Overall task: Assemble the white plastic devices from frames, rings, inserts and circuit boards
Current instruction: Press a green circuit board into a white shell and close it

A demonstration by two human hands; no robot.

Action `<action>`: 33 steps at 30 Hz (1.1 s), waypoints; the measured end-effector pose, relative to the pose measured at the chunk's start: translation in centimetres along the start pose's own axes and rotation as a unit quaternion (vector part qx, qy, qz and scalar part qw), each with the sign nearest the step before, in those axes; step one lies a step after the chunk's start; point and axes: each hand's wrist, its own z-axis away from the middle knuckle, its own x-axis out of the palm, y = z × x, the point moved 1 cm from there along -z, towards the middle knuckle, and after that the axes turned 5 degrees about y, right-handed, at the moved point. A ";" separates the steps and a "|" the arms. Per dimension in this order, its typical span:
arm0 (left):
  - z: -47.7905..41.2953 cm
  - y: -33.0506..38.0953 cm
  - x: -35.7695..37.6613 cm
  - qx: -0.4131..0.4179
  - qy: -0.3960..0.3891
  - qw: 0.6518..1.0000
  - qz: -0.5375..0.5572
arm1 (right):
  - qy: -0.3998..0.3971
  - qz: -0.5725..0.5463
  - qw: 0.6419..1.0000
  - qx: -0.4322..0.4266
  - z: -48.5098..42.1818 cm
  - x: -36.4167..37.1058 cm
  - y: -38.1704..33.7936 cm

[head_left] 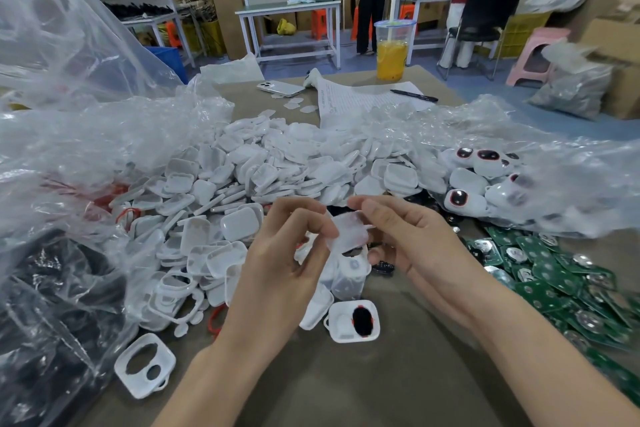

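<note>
Pinching white insert (350,233), left hand (284,260) and right hand (412,243) fingers clamped on it; paper (363,99) writing unreadable.

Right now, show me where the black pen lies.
In the head view, the black pen lies far across the table, right of centre, on the white paper sheet, near the clear cup of orange drink.

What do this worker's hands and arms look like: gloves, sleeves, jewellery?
The left hand and right hand are bare: no gloves, rings or watch. Nails short, unpainted. The left forearm and right forearm are uncovered to the frame's edge; no sleeve shows.
</note>
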 end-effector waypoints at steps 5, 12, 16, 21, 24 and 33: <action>0.0 -0.1 0.0 0.050 0.004 0.998 -0.034 | -0.012 -0.008 1.000 -0.004 -0.1 -0.3 0.1; -0.1 -0.2 -0.1 0.051 0.014 0.998 -0.038 | -0.023 0.006 1.000 -0.007 -0.1 -0.4 0.0; 0.1 0.0 0.0 0.035 0.006 0.999 -0.028 | -0.016 0.012 1.000 -0.014 -0.2 -0.5 0.0; 0.3 0.6 -0.1 0.034 -0.035 0.998 -0.043 | -0.009 0.014 1.000 -0.018 -0.1 -0.6 -0.1; 0.7 0.9 -0.1 0.053 -0.114 0.992 -0.028 | -0.005 0.023 0.999 -0.022 -0.1 -0.7 -0.1; 0.1 0.6 -0.2 -0.112 -0.064 0.986 0.103 | -0.030 0.090 0.994 -0.051 0.2 -0.2 -0.3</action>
